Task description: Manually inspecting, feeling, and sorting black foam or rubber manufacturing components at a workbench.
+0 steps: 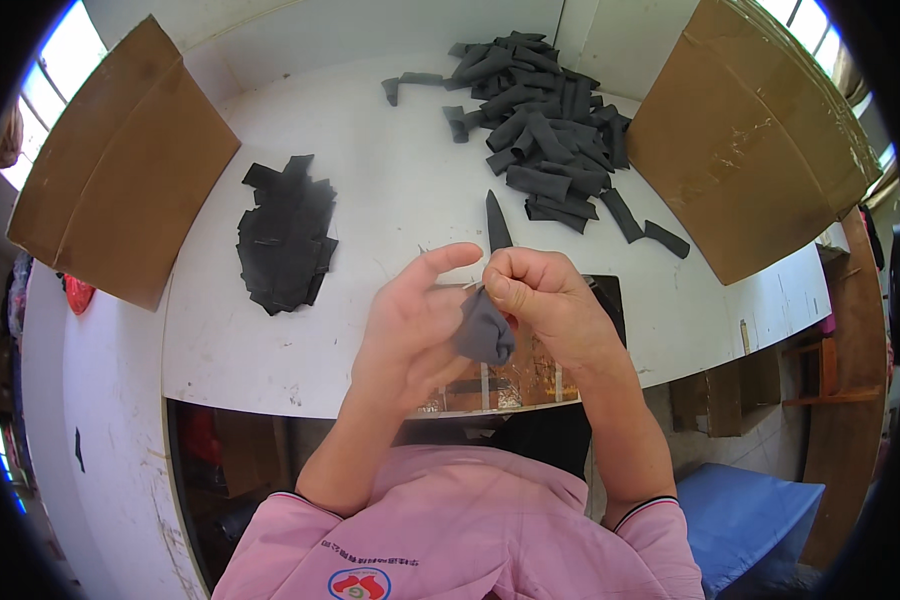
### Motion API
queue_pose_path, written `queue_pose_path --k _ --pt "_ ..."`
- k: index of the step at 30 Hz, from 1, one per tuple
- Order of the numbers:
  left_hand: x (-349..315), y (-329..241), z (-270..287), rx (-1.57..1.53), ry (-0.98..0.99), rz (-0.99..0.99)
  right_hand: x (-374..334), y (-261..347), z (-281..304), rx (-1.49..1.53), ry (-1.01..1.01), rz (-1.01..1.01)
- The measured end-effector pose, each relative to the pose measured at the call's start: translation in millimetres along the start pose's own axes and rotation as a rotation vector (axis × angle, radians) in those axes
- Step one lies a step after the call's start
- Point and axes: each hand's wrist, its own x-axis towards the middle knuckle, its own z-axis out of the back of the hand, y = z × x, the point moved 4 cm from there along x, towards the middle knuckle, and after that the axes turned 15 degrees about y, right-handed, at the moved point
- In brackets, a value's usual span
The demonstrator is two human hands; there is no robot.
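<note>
A small dark grey fabric piece [486, 333], bunched and folded, hangs between my hands over the near edge of the table. My right hand [555, 305] pinches its upper end between thumb and fingers. Beside it on the left, my left hand [410, 325] has its top digit stretched out toward the right hand, apart from the other fingers. Those fingers bend near the fabric's left side, partly hidden, and look slightly blurred. A thin pale sliver shows between the hands; its kind is unclear. Just beyond my right hand lies a dark, pointed strip [497, 220].
A heap of dark grey fabric tubes [550, 130] covers the back right of the white table [390, 210]. Flat dark pieces [285, 235] lie stacked at left. Cardboard panels [130, 160] stand on both sides. Under my hands is a brown taped board [520, 385]; blue sheeting [750, 520] is lower right.
</note>
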Motion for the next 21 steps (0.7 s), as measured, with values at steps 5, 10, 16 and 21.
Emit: queue_pose_path --k 5,10,16,21 --pt "-17 25 55 -0.075 -0.174 0.064 0 -58 7 0.149 -0.077 -0.049" --pt "0 30 58 -0.751 -0.213 0.043 7 -38 9 0.024 -0.108 -0.049" --pt "-13 37 64 -0.582 -0.244 0.010 6 -55 14 0.155 -0.033 -0.123" --pt "-20 22 53 0.783 -0.272 0.059 -4 -64 19 0.143 -0.085 -0.070"
